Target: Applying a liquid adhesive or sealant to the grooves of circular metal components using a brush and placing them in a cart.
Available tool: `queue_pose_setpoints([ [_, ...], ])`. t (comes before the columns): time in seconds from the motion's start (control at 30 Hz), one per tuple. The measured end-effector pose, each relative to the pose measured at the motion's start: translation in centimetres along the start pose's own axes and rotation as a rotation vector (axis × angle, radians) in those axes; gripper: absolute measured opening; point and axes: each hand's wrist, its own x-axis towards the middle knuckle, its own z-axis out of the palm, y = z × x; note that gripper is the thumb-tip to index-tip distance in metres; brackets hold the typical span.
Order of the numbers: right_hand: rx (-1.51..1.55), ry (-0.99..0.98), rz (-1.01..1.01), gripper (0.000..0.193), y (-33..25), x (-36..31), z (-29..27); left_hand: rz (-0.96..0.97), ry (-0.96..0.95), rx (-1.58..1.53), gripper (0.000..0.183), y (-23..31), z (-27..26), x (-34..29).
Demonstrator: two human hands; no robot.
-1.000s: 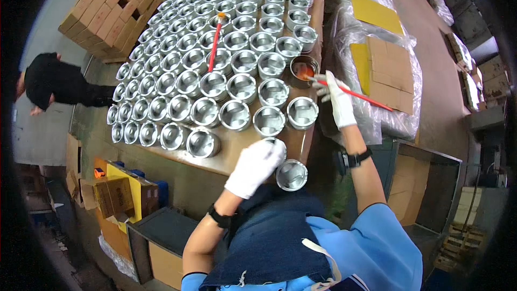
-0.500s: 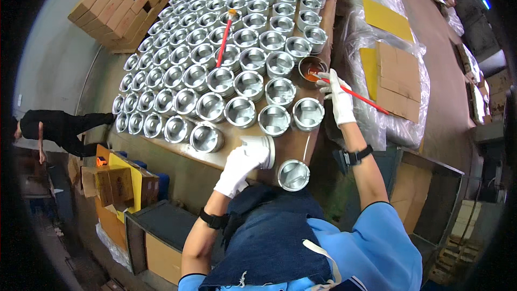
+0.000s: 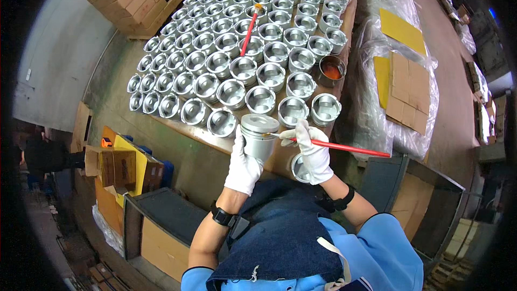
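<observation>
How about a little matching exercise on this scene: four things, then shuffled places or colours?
Things
1. Slim red-handled brush nearest the person
2. Silver metal cylinder at its tip
3. Dark round open container
4. Flat brown cardboard sheet

Places or colours
A. Orange-red inside
B. In the white-gloved left hand
C. Partly covering a flat yellow sheet
D. In the white-gloved right hand

Pairs: 1-D; 2-B; 3-A; 4-C

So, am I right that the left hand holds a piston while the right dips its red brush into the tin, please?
Not quite: in the head view, the right hand holds the red brush at the piston in the left hand, not in the tin.
</observation>
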Motion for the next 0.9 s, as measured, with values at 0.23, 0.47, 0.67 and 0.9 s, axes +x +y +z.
queue_pose_setpoints([
  [0.23, -0.038, 0.04, 0.066, 0.053, 2.0, 2.0, -2.0, 0.069, 0.0, 0.205, 0.044, 0.8, -1.5, -1.1],
  [0.47, -0.225, -0.132, 0.012, 0.046, 0.8, 3.4, -1.7, 0.084, -0.149, 1.454, 0.031, 2.6, 3.0, -4.2],
  [0.67, -0.836, -0.098, -0.602, 0.041, 2.9, -2.3, -0.3, 0.114, 0.091, 1.219, 0.029, 0.2, -0.8, -1.0],
  [0.9, -0.284, 0.004, 0.036, 0.046, 3.2, -0.7, -4.8, 0.631, 0.252, 2.495, 0.032, -0.9, 0.2, 3.3],
])
